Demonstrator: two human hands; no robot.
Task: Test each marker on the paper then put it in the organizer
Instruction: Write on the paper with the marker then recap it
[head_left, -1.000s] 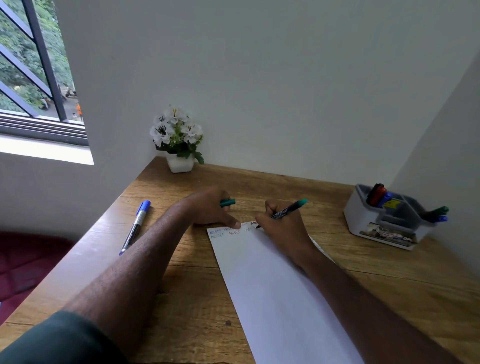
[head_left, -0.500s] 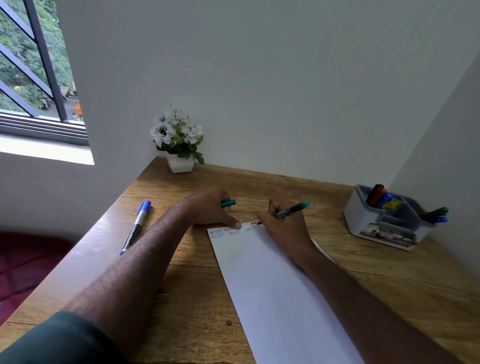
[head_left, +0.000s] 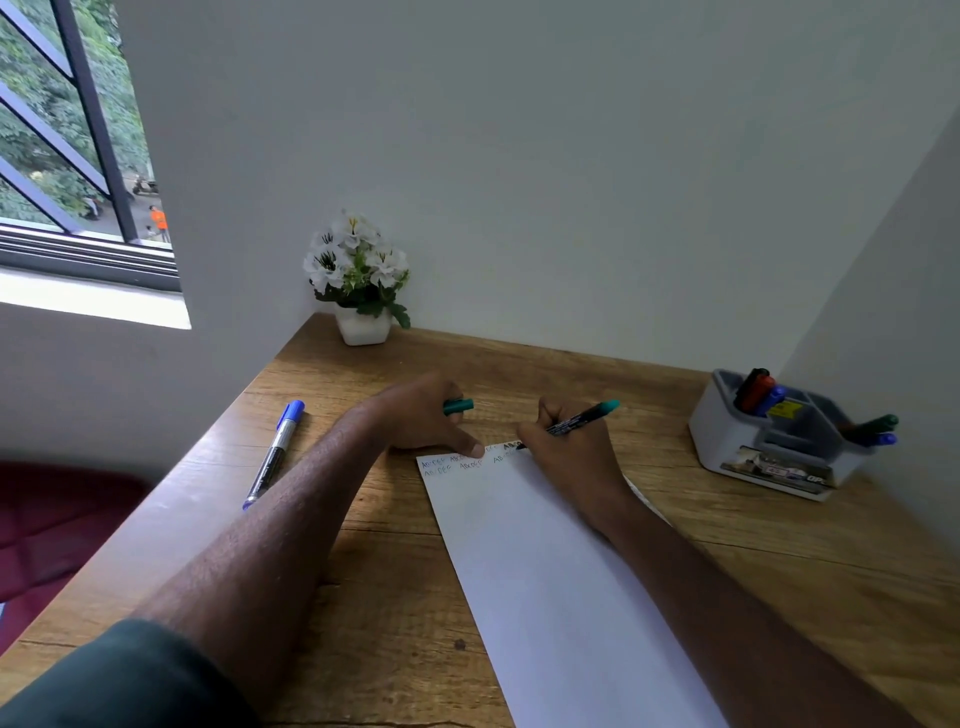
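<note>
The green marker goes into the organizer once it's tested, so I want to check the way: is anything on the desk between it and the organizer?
Nothing visible does. The green marker is in the right hand, and only bare desk lies between it and the organizer.

Left hand (head_left: 423, 418) curled closed at 11 o'clock, thumb pressed flat; right hand (head_left: 569, 449) fisted in writing grip at 1 o'clock, both forearms extended forward.

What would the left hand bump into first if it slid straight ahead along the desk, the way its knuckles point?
Probably nothing close: the left hand, holding a teal cap, faces bare wooden desk, then the white wall. The flower pot sits off to its left, though depth is hard to judge.
</note>
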